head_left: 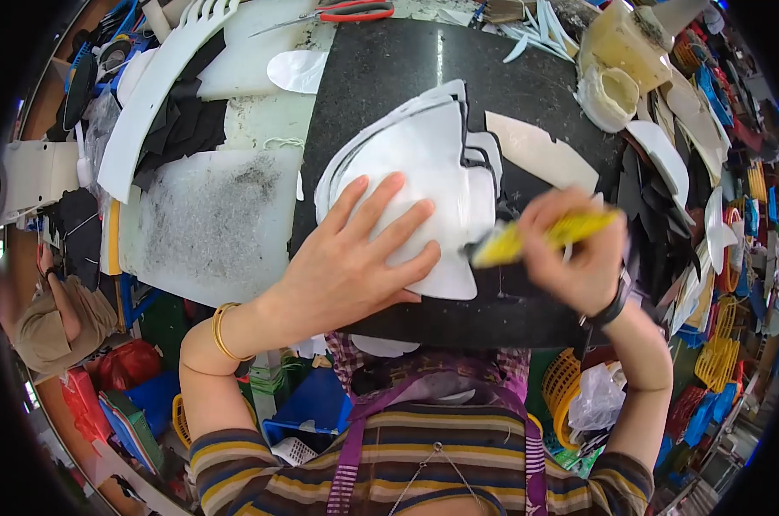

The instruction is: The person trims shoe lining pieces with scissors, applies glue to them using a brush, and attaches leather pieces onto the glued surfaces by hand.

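A stack of white cut sheets (406, 146) with black lines along its upper and right edges lies on the dark board (389, 60). My left hand (359, 245) rests flat on the lower left of the stack, fingers spread. In my right hand (574, 254) is a yellow marker pen (544, 234), blurred by motion. Its dark tip is at the lower right edge of the white sheets; whether it touches them I cannot tell. Just beyond my right hand lies a beige cut piece (540, 150).
Red-handled scissors (355, 11) lie at the top. A worn white cutting board (217, 224) is on the left, under a long slotted white strip (153, 112). At upper right stands a stained pot (609, 95). Black scraps (643, 202) lie right. Another person (58, 318) is at far left.
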Motion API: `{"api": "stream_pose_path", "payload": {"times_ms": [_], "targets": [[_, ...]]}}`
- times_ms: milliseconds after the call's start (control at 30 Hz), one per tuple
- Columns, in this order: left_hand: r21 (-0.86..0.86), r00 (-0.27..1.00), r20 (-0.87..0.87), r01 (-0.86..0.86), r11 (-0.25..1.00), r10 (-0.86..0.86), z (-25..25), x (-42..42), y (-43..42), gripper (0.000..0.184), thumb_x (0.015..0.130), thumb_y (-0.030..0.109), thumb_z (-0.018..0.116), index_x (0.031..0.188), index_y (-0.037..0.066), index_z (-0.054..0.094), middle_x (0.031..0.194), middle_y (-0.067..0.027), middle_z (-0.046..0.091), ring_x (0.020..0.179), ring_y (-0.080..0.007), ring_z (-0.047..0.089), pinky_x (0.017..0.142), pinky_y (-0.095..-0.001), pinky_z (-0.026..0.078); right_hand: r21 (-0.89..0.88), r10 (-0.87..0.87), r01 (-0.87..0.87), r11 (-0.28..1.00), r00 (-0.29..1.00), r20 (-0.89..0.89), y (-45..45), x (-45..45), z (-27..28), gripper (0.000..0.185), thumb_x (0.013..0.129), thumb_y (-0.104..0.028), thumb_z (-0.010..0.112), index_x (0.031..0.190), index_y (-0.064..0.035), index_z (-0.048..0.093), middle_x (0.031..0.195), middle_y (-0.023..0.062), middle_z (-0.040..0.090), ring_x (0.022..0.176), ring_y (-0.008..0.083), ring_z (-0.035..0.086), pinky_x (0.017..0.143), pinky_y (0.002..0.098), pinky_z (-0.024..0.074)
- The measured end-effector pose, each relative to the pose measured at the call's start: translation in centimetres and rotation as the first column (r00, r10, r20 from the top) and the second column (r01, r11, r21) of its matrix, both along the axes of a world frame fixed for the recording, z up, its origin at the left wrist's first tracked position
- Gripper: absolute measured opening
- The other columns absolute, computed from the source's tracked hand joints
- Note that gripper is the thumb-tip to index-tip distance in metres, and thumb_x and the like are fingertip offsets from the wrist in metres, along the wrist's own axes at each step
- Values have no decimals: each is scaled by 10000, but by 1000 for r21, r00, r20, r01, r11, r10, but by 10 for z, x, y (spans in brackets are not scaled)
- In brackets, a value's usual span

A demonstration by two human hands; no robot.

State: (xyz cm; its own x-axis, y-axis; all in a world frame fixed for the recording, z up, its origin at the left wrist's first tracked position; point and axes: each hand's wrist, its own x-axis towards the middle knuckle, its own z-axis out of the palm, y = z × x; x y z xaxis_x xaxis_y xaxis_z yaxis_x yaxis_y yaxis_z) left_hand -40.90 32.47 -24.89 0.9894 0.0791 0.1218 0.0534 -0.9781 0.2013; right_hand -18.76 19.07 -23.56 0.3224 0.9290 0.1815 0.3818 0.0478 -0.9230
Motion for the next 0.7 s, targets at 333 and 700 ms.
{"api": "stream_pose_path", "payload": {"times_ms": [333,700], "targets": [[57,1000,-1,15,998,-15,0,-1,-2,560,571,296,786,1072,176,567,1354,-89,425,1294,-376,347,1057,-520,303,218,129,-163,962,979,158,-4,-4,2,225,707,-7,640,894,-17,515,885,147,632,770,216,644,705,302,513],[160,999,17,46,986,-50,2,0,-2,361,731,211,655,1066,114,564,1277,-145,478,1212,-410,426,999,-544,351,-89,397,-412,907,763,511,-37,9,5,263,650,-74,682,824,-43,487,817,92,606,610,275,612,503,325,494]]}}
